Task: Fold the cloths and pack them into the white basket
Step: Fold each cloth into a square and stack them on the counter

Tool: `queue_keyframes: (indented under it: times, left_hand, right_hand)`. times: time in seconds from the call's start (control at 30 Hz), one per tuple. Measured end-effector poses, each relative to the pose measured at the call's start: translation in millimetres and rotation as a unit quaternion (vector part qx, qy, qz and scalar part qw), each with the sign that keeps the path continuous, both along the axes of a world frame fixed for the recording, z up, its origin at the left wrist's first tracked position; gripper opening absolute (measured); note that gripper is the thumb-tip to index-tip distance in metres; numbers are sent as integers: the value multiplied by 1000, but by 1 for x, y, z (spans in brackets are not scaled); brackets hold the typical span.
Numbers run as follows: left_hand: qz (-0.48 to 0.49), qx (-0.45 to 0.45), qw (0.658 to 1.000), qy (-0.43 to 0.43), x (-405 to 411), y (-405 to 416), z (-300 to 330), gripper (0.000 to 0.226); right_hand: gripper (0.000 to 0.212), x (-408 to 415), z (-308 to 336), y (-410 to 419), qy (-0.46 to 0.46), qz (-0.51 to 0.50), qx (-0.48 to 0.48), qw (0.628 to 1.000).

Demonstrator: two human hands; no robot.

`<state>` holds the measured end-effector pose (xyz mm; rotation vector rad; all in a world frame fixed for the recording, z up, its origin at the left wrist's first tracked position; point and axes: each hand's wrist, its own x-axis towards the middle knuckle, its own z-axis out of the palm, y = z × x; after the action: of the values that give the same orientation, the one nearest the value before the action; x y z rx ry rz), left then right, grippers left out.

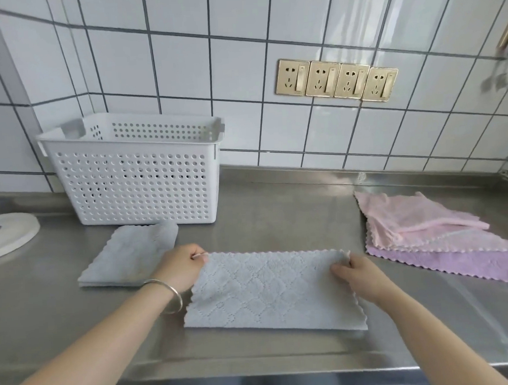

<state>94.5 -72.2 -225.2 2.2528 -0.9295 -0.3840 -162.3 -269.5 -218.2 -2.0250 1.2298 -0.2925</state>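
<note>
Steel counter [276, 197]: both hands' grips pinch grey cloth [269, 291] corners; white basket [134, 181] behind, pink cloths [419, 222] right

At nine o'clock the frame's left edge is cutting off a white round object [5, 234] lying on the worktop [277, 214]. At two o'clock a blurred utensil [497, 76] is hanging at the right edge, too smeared to identify. The pink and purple cloths [443, 241] at three o'clock are running past the right edge. The left hand [181, 268] is covering part of the folded grey cloth [132, 254]. The white basket [134, 172] is hiding its own floor behind its perforated wall.
</note>
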Motion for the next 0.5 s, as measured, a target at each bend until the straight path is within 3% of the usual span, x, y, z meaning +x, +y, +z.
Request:
queue_keyframes:
  times: [0.2, 0.43, 0.5]
  left_hand:
    - [29, 83, 995, -42, 23, -31, -18, 23]
    - [1, 131, 988, -83, 26, -48, -21, 21]
    - [4, 139, 986, -96, 27, -50, -21, 22]
  right_hand:
    - [28, 19, -9, -4, 34, -26, -57, 997]
    - [7, 24, -13, -8, 83, -33, -53, 995]
    - [16, 27, -12, -6, 86, -50, -54, 994]
